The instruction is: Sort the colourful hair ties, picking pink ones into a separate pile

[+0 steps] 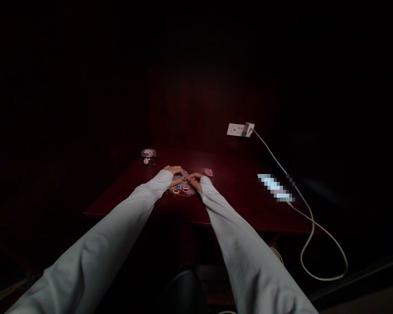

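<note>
A pile of small colourful hair ties (pixel 184 189), in yellow, lilac, pink and blue, lies on the dark red table. Over the pile's left side, my left hand (pixel 174 173) is curled with thumb and fingers drawn in. My right hand (pixel 195 179) comes from the other side in a pinch. The fingertips of both hands nearly meet above the pile. Whatever they hold between them is too small to make out. Just behind my right hand sits a separate small heap of pink hair ties (pixel 208 172).
A clear jar (pixel 148 158) with pinkish pieces at its top stands at the table's (pixel 124 196) back left. On the right lies a lit phone (pixel 275 187), its picture blurred. Its white cable (pixel 271 151) runs to a wall socket (pixel 236 130) and loops past the table edge.
</note>
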`<state>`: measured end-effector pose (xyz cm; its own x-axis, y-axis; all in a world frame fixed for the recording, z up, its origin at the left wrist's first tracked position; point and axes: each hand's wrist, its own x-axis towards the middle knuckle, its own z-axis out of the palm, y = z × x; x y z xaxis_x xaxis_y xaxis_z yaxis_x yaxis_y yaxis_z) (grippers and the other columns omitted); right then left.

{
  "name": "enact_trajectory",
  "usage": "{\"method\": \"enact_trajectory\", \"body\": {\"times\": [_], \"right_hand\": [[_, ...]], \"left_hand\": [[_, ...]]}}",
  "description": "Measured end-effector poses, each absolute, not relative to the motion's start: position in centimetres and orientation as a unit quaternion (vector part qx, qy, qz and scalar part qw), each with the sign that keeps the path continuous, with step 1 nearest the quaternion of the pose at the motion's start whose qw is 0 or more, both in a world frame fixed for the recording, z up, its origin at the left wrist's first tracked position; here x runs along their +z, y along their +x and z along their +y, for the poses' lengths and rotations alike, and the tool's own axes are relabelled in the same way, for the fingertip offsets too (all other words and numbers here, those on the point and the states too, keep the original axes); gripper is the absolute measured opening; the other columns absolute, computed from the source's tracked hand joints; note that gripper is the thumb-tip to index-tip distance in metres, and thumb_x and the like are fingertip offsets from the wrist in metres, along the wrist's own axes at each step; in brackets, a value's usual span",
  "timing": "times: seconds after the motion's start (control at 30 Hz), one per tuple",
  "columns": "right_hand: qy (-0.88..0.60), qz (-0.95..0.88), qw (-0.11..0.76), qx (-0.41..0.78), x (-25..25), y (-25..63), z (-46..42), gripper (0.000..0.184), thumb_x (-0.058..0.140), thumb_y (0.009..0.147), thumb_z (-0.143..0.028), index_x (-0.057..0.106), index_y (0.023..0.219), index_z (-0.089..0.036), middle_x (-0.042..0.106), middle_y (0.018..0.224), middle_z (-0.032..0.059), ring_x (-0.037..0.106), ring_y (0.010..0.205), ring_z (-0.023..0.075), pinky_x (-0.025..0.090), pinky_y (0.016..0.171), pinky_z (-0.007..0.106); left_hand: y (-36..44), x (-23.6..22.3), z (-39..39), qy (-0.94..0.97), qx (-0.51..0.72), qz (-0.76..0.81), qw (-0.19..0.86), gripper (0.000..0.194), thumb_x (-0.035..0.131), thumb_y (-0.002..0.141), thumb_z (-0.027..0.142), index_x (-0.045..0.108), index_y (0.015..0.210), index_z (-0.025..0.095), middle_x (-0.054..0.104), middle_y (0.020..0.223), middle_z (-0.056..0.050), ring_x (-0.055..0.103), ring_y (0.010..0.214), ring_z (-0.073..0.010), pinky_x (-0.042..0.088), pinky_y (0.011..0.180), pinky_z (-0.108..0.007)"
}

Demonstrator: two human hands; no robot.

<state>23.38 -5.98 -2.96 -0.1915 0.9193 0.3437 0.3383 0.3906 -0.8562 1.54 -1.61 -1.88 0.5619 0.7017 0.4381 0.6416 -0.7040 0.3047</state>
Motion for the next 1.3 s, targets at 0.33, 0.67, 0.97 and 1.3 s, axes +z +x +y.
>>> {"method": "enact_trajectory", "body": {"times": [0.33,0.67,0.97,1.3], "right_hand": [[-0.455,-0.692,0.449,0.336,-2.7,22.8,-6.0,0.045,0.077,0.081,-0.065,0.078,0.082,-0.020,0.056,0.059,-0.0026,0.047,0.059,0.0138,0.039,0.057,0.025],[-0.477,-0.661,0.448,0.367,-4.3,22.3,-3.7,0.047,0.081,0.074,-0.065,0.074,0.074,-0.019,0.052,0.058,-0.0039,0.040,0.056,0.0111,0.031,0.054,0.024],[-0.475,-0.691,0.423,0.343,-3.8,23.0,-4.5,0.035,0.077,0.082,-0.055,0.080,0.086,-0.020,0.064,0.069,0.0003,0.048,0.062,0.0144,0.035,0.059,0.026],[-0.484,-0.682,0.424,0.348,-4.1,22.8,-4.0,0.037,0.079,0.077,-0.056,0.078,0.083,-0.020,0.064,0.069,-0.0006,0.044,0.060,0.0125,0.030,0.057,0.025]], "left_hand": [[1.5,-1.8,-1.6,0.883,0.270,0.383,0.042,0.011,0.067,0.088,0.033,0.070,0.087,0.022,0.075,0.096,-0.001,0.069,0.097,-0.0232,0.042,0.090,-0.034],[1.9,-2.0,-1.7,0.879,0.275,0.386,0.060,0.008,0.069,0.084,0.029,0.068,0.084,0.021,0.075,0.094,-0.001,0.069,0.096,-0.0226,0.041,0.091,-0.034],[1.9,-1.9,-1.9,0.875,0.275,0.395,0.055,0.010,0.068,0.085,0.032,0.071,0.084,0.022,0.076,0.096,-0.002,0.071,0.100,-0.0245,0.044,0.093,-0.036],[2.1,-2.4,-1.5,0.869,0.282,0.405,0.044,0.005,0.072,0.084,0.027,0.071,0.083,0.022,0.078,0.097,-0.002,0.073,0.101,-0.0247,0.045,0.092,-0.036]]}}
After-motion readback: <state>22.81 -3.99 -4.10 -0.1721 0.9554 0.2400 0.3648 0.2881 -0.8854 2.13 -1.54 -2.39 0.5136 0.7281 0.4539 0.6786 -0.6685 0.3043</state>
